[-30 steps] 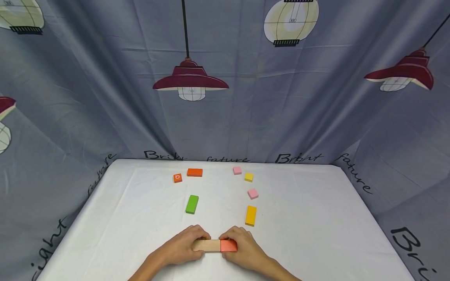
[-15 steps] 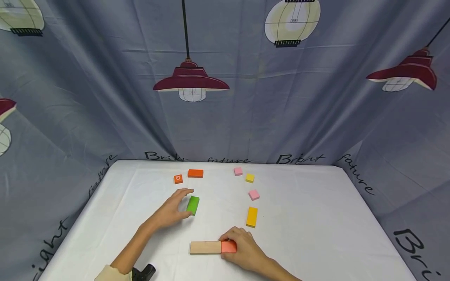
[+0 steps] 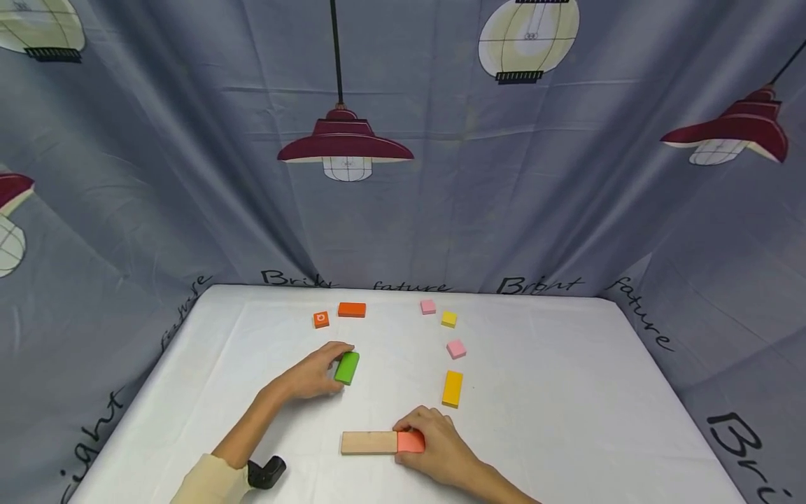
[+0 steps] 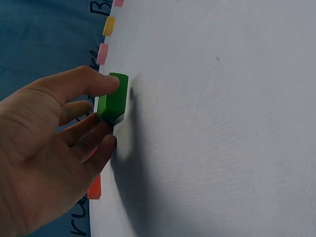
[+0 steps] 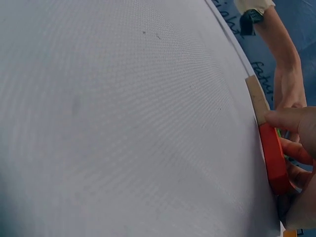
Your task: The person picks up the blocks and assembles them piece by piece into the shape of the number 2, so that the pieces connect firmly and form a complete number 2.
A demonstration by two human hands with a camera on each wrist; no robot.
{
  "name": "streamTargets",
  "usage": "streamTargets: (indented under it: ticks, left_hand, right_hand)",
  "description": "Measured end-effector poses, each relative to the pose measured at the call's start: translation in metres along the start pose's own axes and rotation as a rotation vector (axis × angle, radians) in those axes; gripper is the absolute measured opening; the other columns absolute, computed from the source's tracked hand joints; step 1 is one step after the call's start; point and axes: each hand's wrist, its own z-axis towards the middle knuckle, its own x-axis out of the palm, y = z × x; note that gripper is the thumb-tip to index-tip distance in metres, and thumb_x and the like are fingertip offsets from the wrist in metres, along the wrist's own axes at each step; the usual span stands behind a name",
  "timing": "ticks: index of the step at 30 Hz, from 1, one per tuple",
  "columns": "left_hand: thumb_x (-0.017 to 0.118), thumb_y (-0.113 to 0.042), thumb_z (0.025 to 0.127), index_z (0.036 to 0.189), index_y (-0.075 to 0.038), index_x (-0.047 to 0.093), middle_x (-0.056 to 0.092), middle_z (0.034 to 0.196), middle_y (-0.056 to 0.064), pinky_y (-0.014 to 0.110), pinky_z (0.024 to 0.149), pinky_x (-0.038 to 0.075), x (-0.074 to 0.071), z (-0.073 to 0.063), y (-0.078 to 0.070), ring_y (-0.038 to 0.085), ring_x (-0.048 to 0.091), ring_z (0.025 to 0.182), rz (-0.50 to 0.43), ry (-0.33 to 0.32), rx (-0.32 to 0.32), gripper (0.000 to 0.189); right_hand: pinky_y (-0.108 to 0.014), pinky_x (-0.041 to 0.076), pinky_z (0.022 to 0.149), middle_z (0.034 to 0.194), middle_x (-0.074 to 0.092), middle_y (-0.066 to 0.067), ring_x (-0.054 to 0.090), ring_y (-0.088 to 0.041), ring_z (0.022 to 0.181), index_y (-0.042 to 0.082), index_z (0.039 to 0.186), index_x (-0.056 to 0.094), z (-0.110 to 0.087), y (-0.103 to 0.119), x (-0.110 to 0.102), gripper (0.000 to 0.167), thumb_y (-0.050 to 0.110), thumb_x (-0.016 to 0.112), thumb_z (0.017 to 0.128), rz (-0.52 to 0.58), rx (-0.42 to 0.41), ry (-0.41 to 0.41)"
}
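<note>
Near the table's middle my left hand [image 3: 316, 371] pinches a green rectangular block [image 3: 347, 368] by its two ends. The left wrist view shows the thumb on the green block [image 4: 114, 96] and the fingers at its other end. My right hand [image 3: 434, 446] grips a coral-red block [image 3: 411, 442] between thumb and fingers at the front of the table. Its left end meets a plain wooden block [image 3: 369, 443], and the two lie in one row. The palm hides the right end of the coral-red block in the head view.
Farther back lie an orange block [image 3: 351, 310] and a small orange cube [image 3: 321, 320]. On the right side are a yellow block [image 3: 452, 389], two pink cubes and a small yellow cube [image 3: 448, 319]. A grey printed curtain [image 3: 403, 224] hangs behind the white table [image 3: 567, 392].
My left hand has let go of the wooden block, moved forward and left, and closed its fingers on the green block. My right hand stays on the coral-red block.
</note>
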Motion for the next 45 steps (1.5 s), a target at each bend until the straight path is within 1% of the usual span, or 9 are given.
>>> streamTargets:
  ticks: [5,12,15,19,23,26,34,40,45]
  left_hand:
    - [0.075,0.003,0.077,0.143,0.003,0.047,0.049,0.141,0.016,0.046,0.100,0.045,-0.001,0.004,0.007,0.025,0.052,0.116,0.022,0.007,0.006,0.072]
    - [0.077,0.002,0.077,0.138,0.002,0.053,0.055,0.132,0.013,0.047,0.098,0.046,-0.004,0.004,0.012,0.027,0.055,0.115,-0.003,0.016,0.052,0.065]
    - [0.078,0.001,0.077,0.136,0.002,0.054,0.056,0.130,0.011,0.047,0.097,0.048,-0.004,0.004,0.012,0.027,0.055,0.114,-0.019,0.017,0.056,0.063]
    - [0.078,0.001,0.077,0.136,0.000,0.055,0.056,0.129,0.010,0.046,0.098,0.047,-0.003,0.005,0.012,0.026,0.055,0.114,-0.044,0.024,0.043,0.063]
    - [0.077,0.001,0.077,0.137,-0.002,0.054,0.057,0.129,0.008,0.045,0.098,0.046,-0.002,0.005,0.009,0.024,0.054,0.115,-0.071,0.038,0.035,0.064]
    - [0.077,0.002,0.077,0.137,-0.002,0.054,0.057,0.129,0.007,0.046,0.097,0.047,-0.001,0.004,0.004,0.025,0.054,0.114,-0.086,0.059,0.046,0.065]
    - [0.079,-0.001,0.078,0.137,-0.002,0.055,0.057,0.129,0.004,0.044,0.097,0.048,0.003,-0.001,-0.010,0.024,0.055,0.114,-0.075,0.132,0.105,0.063]
    - [0.080,-0.002,0.078,0.136,-0.003,0.056,0.058,0.128,0.002,0.040,0.098,0.048,0.006,-0.004,-0.017,0.023,0.055,0.114,-0.078,0.170,0.116,0.063]
    - [0.082,-0.004,0.076,0.134,-0.004,0.058,0.058,0.126,0.001,0.039,0.098,0.049,0.011,-0.007,-0.021,0.024,0.056,0.114,-0.088,0.183,0.120,0.062]
  right_hand:
    - [-0.025,0.034,0.073,0.096,0.057,0.020,0.046,-0.003,0.087,0.024,0.103,0.072,0.001,-0.001,0.000,0.027,0.025,0.085,0.079,-0.003,0.004,-0.004]
    - [-0.025,0.034,0.072,0.095,0.056,0.020,0.047,-0.003,0.087,0.024,0.101,0.072,0.001,-0.001,0.001,0.025,0.025,0.084,0.080,-0.008,0.008,0.000]
    - [-0.025,0.034,0.072,0.095,0.056,0.021,0.047,-0.003,0.088,0.025,0.101,0.072,0.000,0.000,0.001,0.025,0.025,0.084,0.080,-0.006,0.009,0.002]
    - [-0.025,0.034,0.072,0.095,0.056,0.020,0.047,-0.003,0.087,0.025,0.101,0.072,0.000,0.000,0.001,0.025,0.025,0.084,0.079,-0.011,0.008,-0.002]
    - [-0.025,0.034,0.072,0.095,0.056,0.020,0.046,-0.003,0.087,0.025,0.101,0.072,0.001,0.000,0.001,0.025,0.025,0.084,0.079,-0.018,0.014,0.000]
    - [-0.025,0.034,0.071,0.096,0.056,0.020,0.046,-0.004,0.087,0.025,0.101,0.071,0.002,0.000,0.001,0.025,0.026,0.084,0.080,-0.013,0.021,0.011]
    - [-0.026,0.035,0.072,0.097,0.056,0.020,0.046,-0.004,0.087,0.024,0.102,0.071,0.002,0.002,0.001,0.025,0.027,0.084,0.080,-0.013,0.026,0.021]
    - [-0.026,0.034,0.071,0.097,0.056,0.019,0.046,-0.004,0.087,0.024,0.102,0.071,0.003,0.002,0.000,0.026,0.027,0.085,0.080,-0.016,0.030,0.024]
    - [-0.026,0.034,0.072,0.097,0.057,0.019,0.047,-0.004,0.087,0.024,0.102,0.071,0.002,0.002,0.000,0.025,0.026,0.084,0.080,-0.024,0.023,0.013]
